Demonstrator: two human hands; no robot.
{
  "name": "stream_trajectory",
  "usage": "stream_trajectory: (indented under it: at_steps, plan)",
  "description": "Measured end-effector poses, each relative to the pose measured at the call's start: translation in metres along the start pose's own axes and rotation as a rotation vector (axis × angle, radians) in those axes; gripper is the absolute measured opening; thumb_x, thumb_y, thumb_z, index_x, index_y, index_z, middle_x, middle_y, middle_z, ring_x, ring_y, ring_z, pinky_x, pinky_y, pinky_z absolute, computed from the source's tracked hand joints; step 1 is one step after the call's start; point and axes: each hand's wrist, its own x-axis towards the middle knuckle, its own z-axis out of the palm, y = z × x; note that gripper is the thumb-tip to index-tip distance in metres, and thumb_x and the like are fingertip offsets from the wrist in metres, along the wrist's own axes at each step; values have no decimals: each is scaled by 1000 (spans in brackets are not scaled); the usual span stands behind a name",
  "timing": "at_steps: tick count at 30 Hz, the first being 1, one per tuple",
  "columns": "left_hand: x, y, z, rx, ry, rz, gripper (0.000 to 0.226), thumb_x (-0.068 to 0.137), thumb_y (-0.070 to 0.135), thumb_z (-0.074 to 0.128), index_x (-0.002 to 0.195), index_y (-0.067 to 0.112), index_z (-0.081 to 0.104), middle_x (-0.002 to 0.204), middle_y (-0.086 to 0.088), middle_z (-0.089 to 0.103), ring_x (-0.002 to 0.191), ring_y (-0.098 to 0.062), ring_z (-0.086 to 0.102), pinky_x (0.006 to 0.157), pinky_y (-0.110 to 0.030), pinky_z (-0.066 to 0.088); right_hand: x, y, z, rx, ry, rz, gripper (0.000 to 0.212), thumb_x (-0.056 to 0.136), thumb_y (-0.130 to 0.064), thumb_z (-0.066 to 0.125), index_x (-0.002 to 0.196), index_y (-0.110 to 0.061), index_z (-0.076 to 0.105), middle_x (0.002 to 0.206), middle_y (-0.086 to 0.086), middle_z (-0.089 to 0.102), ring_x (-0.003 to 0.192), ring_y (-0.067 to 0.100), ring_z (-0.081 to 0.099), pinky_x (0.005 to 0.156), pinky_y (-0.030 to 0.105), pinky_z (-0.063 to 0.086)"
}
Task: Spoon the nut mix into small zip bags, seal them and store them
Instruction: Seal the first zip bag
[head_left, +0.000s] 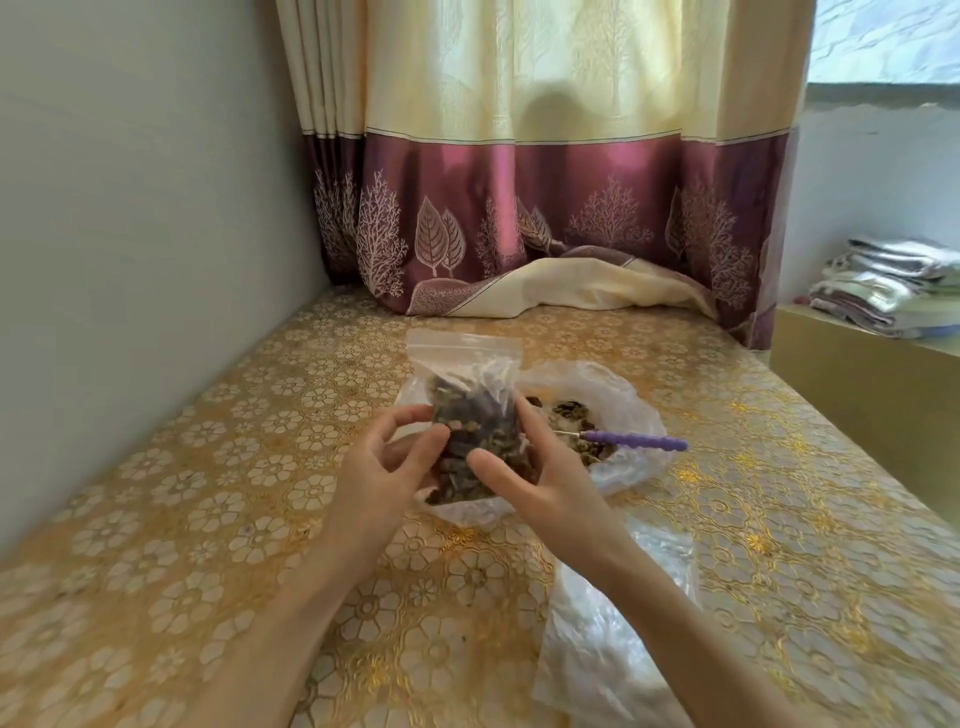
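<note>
both hands, left hand (387, 457) and right hand (524, 470), grip 1 filled zip bag (470, 415) upright, purple-handled spoon (631, 440) at 3 o'clock in the nut mix (571, 415).

— Where did the light come from?
— Soft daylight glowed through the curtain (519, 78); the room was evenly bright.
— Sharp?
— Slightly soft, with wide-angle bending near the frame's edges.

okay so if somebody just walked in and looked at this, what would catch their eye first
Probably the small zip bag packed with dark nut mix, held upright at the centre between the left hand and right hand. Just behind it, a purple-handled spoon lies in the open plastic bag of mix on the gold floral tablecloth.
</note>
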Motion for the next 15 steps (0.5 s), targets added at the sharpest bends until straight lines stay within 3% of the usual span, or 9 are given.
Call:
stream_trajectory:
  at_steps: [3, 5, 7, 9, 12, 15]
  plan:
    - [-1, 1, 1, -82, -221, 25, 44, 90, 50, 43, 121, 23, 58, 112, -2, 69, 102, -18, 66, 80, -31, 56, 4, -6, -1, -5, 108, -56, 44, 82, -31, 71, 119, -38, 47, 116, -4, 61, 107, 7, 60, 91, 34, 53]
    - [-2, 1, 4, -18, -301, 56, 42, 89, 53, 40, 123, 34, 56, 119, 4, 66, 108, -13, 63, 82, -30, 55, 4, -6, -5, -10, 201, -46, 42, 78, -29, 75, 110, -37, 49, 109, -4, 61, 101, 8, 62, 85, 34, 56]
    - [-1, -1, 7, 192, -236, 126, 37, 86, 56, 39, 119, 48, 53, 118, 20, 62, 109, -2, 59, 85, -31, 54, 4, -8, -13, -21, 253, -42, 41, 76, -28, 76, 110, -28, 53, 105, -1, 63, 96, 12, 65, 80, 35, 58]
    - [5, -7, 3, 483, -78, 207, 35, 90, 52, 39, 124, 48, 48, 125, 29, 51, 118, 0, 49, 95, -40, 47, 7, -11, -30, 1, 314, -52, 36, 77, -22, 75, 105, -28, 54, 99, -2, 64, 86, 11, 67, 69, 29, 59]
    - [19, -20, -13, 860, 40, 256, 46, 93, 42, 41, 139, 36, 34, 143, 17, 32, 134, -8, 29, 110, -44, 29, 19, -13, -72, -64, 470, -71, 35, 79, -19, 72, 107, -24, 52, 95, -7, 60, 80, 9, 65, 59, 19, 55]
    - [28, -36, -26, 1075, -52, 98, 60, 91, 52, 33, 146, 34, 18, 154, 10, 16, 141, -14, 16, 114, -48, 19, 30, -3, -117, -313, 626, -48, 43, 81, -20, 71, 118, -23, 49, 91, -11, 56, 81, 6, 57, 61, 8, 45]
